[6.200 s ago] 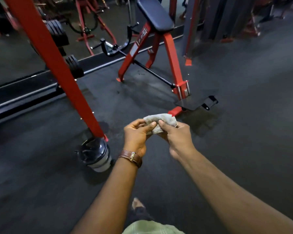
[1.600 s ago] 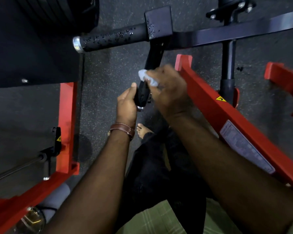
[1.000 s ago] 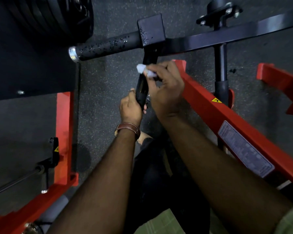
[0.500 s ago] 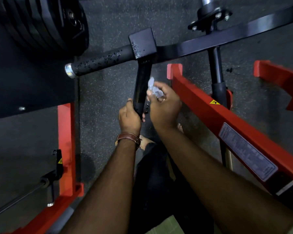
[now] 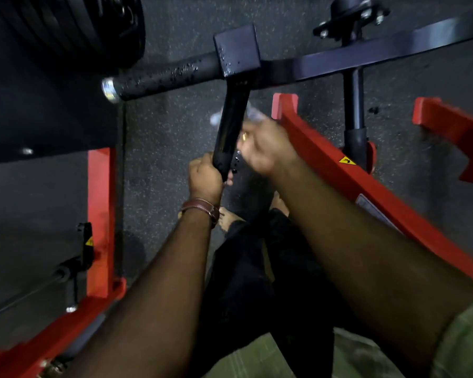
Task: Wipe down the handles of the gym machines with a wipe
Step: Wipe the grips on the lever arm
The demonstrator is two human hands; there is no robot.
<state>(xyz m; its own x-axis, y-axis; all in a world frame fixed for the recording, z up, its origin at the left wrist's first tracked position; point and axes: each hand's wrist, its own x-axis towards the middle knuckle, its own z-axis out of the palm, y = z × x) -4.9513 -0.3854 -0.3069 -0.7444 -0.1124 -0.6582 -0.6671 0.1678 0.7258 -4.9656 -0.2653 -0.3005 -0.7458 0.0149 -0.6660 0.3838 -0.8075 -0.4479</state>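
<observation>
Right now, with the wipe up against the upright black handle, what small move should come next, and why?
Probably draw the right hand and wipe down the upright handle toward the left hand, which grips its lower end. The wipe sits near the top, so the stretch below looks unwiped. The droplet-covered side handle can wait.

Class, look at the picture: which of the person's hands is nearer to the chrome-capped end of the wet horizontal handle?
Left. The left hand grips the bottom of the downward handle, below and right of the chrome cap. The right hand, holding the wipe, lies farther right.
</observation>
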